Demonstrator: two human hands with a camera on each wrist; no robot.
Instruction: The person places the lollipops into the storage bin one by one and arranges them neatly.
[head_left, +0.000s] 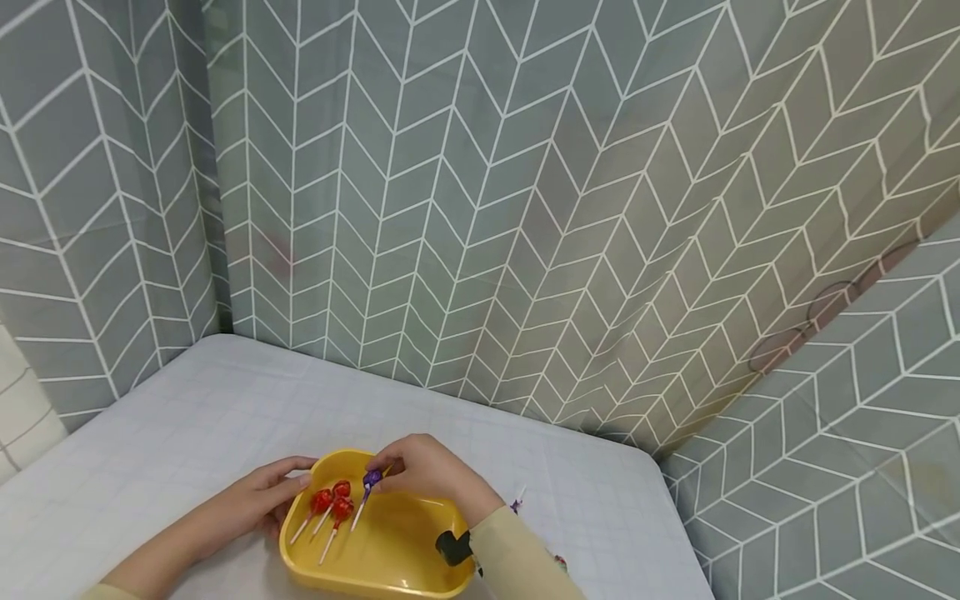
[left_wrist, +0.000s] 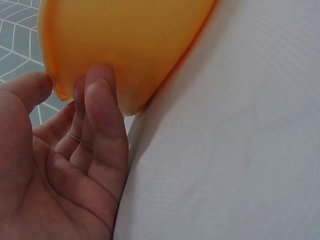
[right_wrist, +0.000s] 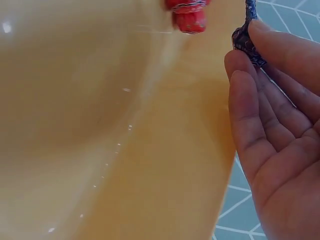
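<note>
A yellow plastic tray (head_left: 405, 542) stands on the white-covered table. At its left end my left hand (head_left: 262, 497) grips the rim, with the thumb at the edge and the fingers (left_wrist: 102, 110) against the outer wall. Inside the tray, toward the left, lie 3 red-wrapped lollipops (head_left: 342, 508) with white sticks. Between thumb and fingertips, my right hand (head_left: 431, 473) pinches a purple-wrapped lollipop (head_left: 371, 479) by its head, over the tray beside the red ones. Its white stick points down and toward me. The right wrist view shows the purple wrapper (right_wrist: 245, 42) between the fingertips.
Right of the tray, another purple-wrapped lollipop (head_left: 517, 505) lies on the table (head_left: 600, 500), partly behind the right sleeve. A small green and red wrapped piece (head_left: 561, 563) shows past the sleeve. Grey patterned curtains (head_left: 450, 208) stand behind the table and at both sides.
</note>
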